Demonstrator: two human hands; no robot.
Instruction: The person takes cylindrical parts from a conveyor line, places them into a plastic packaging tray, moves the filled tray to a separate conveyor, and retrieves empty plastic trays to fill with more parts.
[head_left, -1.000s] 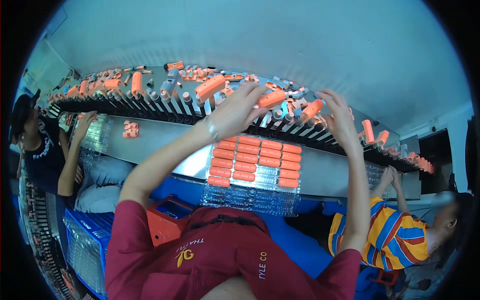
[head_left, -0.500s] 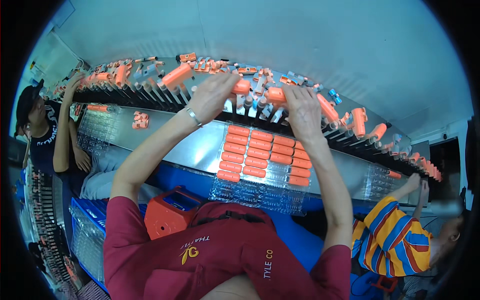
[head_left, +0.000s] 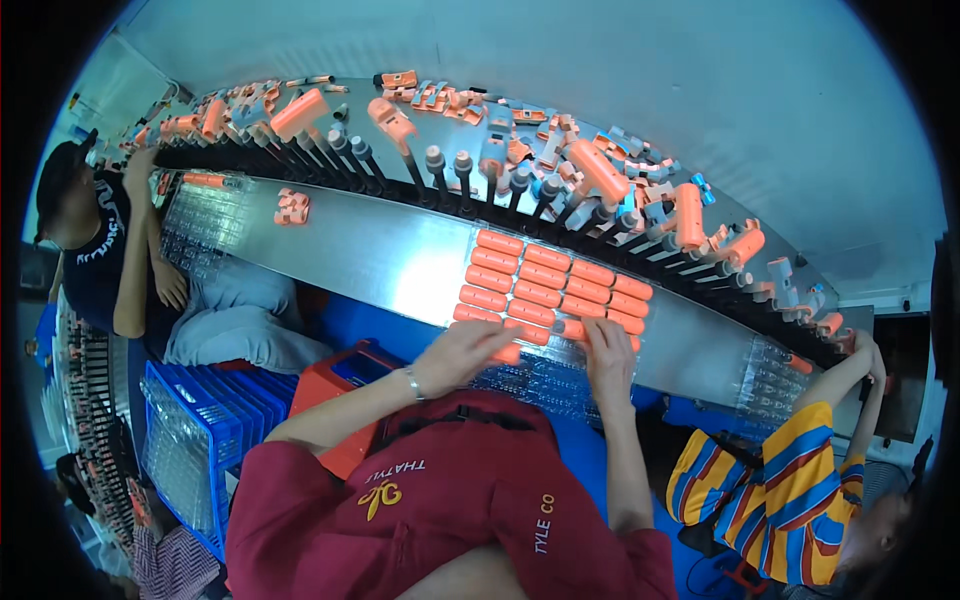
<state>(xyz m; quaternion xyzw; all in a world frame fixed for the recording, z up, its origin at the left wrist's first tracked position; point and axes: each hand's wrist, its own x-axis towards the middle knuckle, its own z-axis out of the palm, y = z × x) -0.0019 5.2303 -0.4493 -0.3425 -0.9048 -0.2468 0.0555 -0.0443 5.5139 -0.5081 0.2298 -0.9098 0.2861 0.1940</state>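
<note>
My left hand (head_left: 458, 354) is closed at the near left part of a clear plastic blister tray (head_left: 545, 392), its fingers on an orange plastic shell (head_left: 509, 354). To its right, my right hand (head_left: 606, 352) grips another orange plastic shell (head_left: 571, 329) between thumb and fingers, low over the tray. Rows of rounded, oblong orange shells (head_left: 538, 292) fill the far part of the tray. Its near edge shows bare transparent pockets. My fingers partly cover the shells beneath them.
Beyond the metal bench (head_left: 370, 245) runs a row of upright black pegs (head_left: 438, 180), some capped with orange shells (head_left: 690, 215). Loose orange and grey parts (head_left: 560, 140) lie behind. Co-workers sit left (head_left: 95, 230) and right (head_left: 780, 480). A blue crate (head_left: 215, 450) and red stool (head_left: 335, 420) stand nearby.
Both hands have come down from the pegs to the near part of the tray, each bringing an orange shell. The view has shifted somewhat.
</note>
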